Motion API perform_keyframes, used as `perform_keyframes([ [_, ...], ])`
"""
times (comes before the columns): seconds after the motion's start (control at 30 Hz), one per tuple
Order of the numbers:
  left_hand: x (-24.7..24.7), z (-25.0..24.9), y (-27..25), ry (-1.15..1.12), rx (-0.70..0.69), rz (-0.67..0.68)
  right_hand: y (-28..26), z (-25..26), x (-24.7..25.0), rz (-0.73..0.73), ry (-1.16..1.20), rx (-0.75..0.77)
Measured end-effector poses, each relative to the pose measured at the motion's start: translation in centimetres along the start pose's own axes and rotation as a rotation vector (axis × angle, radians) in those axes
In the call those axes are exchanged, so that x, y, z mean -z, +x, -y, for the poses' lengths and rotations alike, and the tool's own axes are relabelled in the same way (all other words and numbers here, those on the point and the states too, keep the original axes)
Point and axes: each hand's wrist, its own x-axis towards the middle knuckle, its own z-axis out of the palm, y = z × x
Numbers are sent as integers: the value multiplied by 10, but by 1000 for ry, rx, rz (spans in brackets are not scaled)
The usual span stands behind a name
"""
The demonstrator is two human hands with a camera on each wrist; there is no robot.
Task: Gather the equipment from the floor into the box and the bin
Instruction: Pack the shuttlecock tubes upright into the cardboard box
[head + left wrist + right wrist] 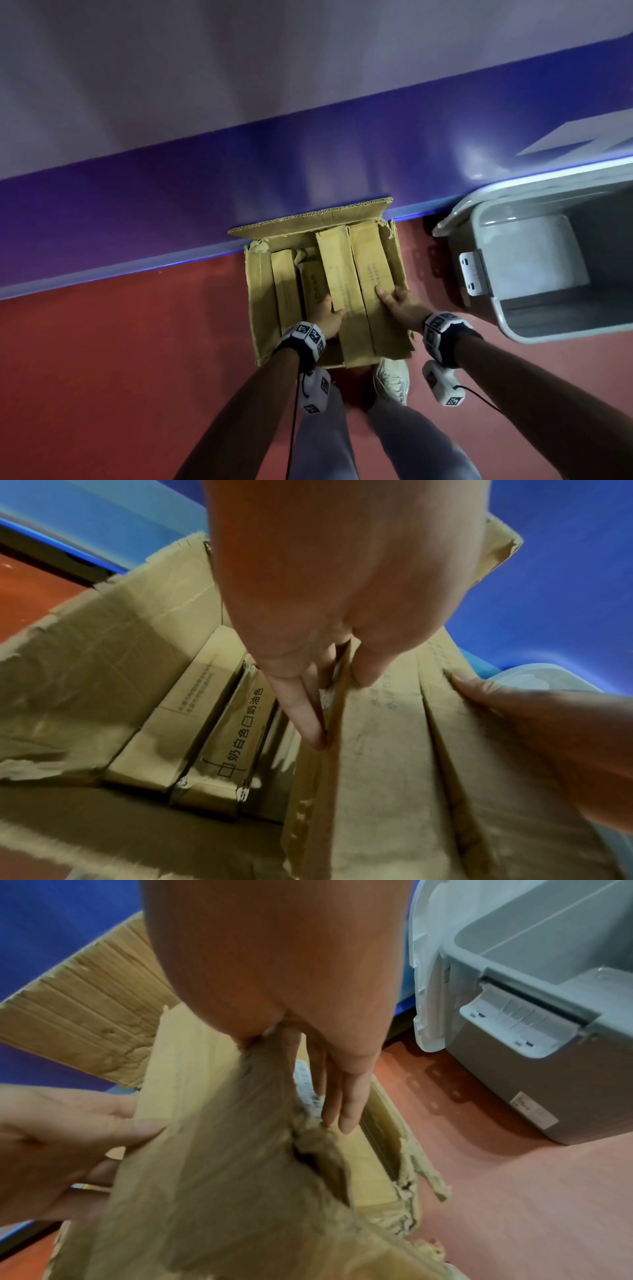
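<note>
An open cardboard box (261, 301) stands on the red floor against the purple wall. Several long narrow cartons lie inside it. Two of them, side by side, lean up over the box's near edge. My left hand (329, 313) grips the left carton (337, 270), thumb on top and fingers (310, 718) down its left side. My right hand (399, 303) grips the right carton (373, 267), with its thumb on top. In the right wrist view its fingers (342, 1104) run down the carton's right side, inside the box's torn wall.
A grey plastic bin (507, 329) stands open and empty to the right of the box, a white lid (424, 988) upright behind it. My shoe (390, 378) is just before the box. Bare red floor stretches left.
</note>
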Motion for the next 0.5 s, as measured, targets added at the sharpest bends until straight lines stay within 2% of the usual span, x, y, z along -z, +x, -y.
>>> perform_keyframes([
  [0.2,-5,14,53,-24,-13,26,46,0,-9,-120,-82,-22],
  [0.33,-7,20,85,-54,11,23,70,1,-14,-140,-123,-18],
  [0.5,-10,30,105,-24,66,75,97,-1,-28,-91,-97,-30],
])
